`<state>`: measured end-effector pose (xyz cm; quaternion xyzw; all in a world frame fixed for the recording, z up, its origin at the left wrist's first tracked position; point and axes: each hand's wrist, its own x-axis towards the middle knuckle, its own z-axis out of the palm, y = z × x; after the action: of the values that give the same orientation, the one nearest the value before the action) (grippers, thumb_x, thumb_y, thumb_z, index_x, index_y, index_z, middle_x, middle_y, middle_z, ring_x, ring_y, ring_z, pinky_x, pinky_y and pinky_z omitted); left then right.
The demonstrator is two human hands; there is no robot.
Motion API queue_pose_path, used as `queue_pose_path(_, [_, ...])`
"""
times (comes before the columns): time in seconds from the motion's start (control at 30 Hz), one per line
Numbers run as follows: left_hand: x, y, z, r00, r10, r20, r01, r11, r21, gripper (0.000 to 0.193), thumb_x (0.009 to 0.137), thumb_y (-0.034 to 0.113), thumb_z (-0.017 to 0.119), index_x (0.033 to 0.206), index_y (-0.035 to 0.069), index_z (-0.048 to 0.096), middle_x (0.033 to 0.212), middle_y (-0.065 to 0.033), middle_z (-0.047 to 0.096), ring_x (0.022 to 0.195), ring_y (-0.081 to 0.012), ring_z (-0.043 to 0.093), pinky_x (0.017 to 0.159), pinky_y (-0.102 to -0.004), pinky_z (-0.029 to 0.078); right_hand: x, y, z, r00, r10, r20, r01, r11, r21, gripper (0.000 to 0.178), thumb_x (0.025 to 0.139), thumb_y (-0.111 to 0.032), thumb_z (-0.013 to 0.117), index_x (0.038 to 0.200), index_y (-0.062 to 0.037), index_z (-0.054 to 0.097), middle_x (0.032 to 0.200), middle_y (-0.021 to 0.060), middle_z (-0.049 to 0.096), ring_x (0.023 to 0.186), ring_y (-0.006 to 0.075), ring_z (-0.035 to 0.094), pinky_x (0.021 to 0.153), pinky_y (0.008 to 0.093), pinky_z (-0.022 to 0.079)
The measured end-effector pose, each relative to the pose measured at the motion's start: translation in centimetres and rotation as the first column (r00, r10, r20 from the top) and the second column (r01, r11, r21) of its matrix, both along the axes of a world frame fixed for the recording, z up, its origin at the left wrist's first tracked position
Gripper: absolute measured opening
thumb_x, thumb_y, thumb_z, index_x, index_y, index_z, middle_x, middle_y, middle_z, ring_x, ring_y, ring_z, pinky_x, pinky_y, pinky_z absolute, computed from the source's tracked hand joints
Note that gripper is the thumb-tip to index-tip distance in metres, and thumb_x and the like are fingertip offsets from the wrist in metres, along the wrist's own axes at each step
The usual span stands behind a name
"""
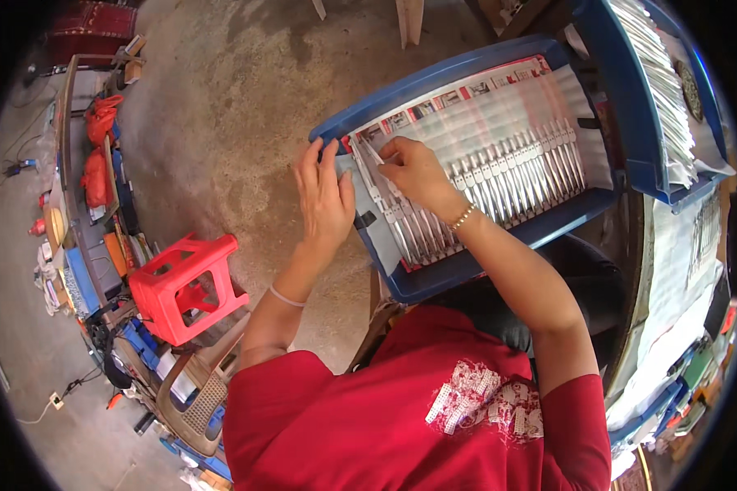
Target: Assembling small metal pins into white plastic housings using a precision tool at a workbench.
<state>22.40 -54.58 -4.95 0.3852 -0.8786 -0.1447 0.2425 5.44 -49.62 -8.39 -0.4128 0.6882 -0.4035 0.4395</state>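
Note:
A blue plastic tray [458, 82] lies tilted in front of me, lined with printed paper. Slim silver metal pieces [499, 176], narrow at the ends with a broader flat middle, lie side by side in a row across it. My left hand [326, 196] is at the tray's left end, fingers stretched along the rim and apart, holding nothing. Above the left part of the row, my right hand [418, 172] is closed in a pinch at one slim silver metal piece [368, 151]. The fingertips partly hide that piece, and the hand covers some of the row.
At the upper right, another blue tray [643, 106] holds a dense pile of similar silver pieces. A red plastic stool [184, 286] stands on the concrete floor to the left, near a chair [196, 401]. A cluttered shelf [98, 237] runs along the left; a paper-covered table [671, 286] is at right.

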Motion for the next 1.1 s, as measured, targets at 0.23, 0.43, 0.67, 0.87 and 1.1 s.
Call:
queue_pose_path(0.23, [0.0,-0.3,-0.4,0.995,0.018,-0.101,-0.018,1.000,0.002,0.046,0.083,0.003,0.058,0.128,-0.001,0.050,0.131,-0.0218,0.044,0.123,-0.0403,0.042,0.104,-0.0463,0.034,1.8,-1.0,0.0,0.994,-0.019,-0.108,0.020,1.000,0.005,0.018,0.074,-0.009,0.066,0.089,0.0020,0.063,0.083,0.0226,0.066,0.082,0.0384,0.065,0.074,0.0420,0.052])
queue_pose_path(0.43, [0.4,-0.2,-0.5,0.991,0.020,-0.132,-0.017,0.999,0.028,0.046,0.083,0.003,0.058,0.128,-0.001,0.050,0.132,-0.0214,0.044,0.124,-0.0399,0.041,0.104,-0.0465,0.033,2.3,-1.0,-0.5,0.969,-0.005,-0.247,-0.017,0.996,-0.088,0.015,0.077,-0.001,0.062,0.091,0.0027,0.059,0.074,0.0163,0.066,0.071,0.0295,0.068,0.063,0.0370,0.052])
queue_pose_path(0.67, [0.5,0.0,-0.5,0.988,0.027,-0.153,-0.021,0.999,0.041,0.044,0.084,0.004,0.057,0.127,-0.001,0.051,0.133,-0.0206,0.044,0.125,-0.0392,0.040,0.105,-0.0459,0.033,1.6,-1.1,-0.1,0.961,0.023,-0.274,-0.067,0.986,-0.150,0.011,0.075,-0.004,0.064,0.085,0.0007,0.061,0.073,0.0179,0.065,0.068,0.0335,0.065,0.062,0.0388,0.051])
queue_pose_path(0.87, [0.3,-0.1,-0.5,0.995,0.005,-0.098,-0.004,1.000,0.012,0.044,0.085,0.005,0.058,0.128,0.000,0.051,0.132,-0.0203,0.045,0.125,-0.0388,0.041,0.104,-0.0455,0.033,-0.3,0.6,2.0,0.962,0.025,-0.273,-0.068,0.986,-0.149,0.011,0.081,-0.009,0.064,0.088,-0.0003,0.062,0.076,0.0164,0.065,0.071,0.0317,0.065,0.063,0.0371,0.050])
queue_pose_path(1.1, [-1.0,0.3,5.8,0.979,0.005,-0.204,-0.010,1.000,-0.023,0.038,0.090,0.004,0.056,0.127,-0.003,0.051,0.132,-0.0222,0.044,0.120,-0.0349,0.048,0.100,-0.0397,0.041,-6.3,17.5,12.6,0.867,-0.097,-0.489,0.053,0.993,-0.102,0.009,0.082,-0.004,0.063,0.090,-0.0015,0.061,0.082,0.0162,0.060,0.071,0.0348,0.062,0.062,0.0392,0.049])
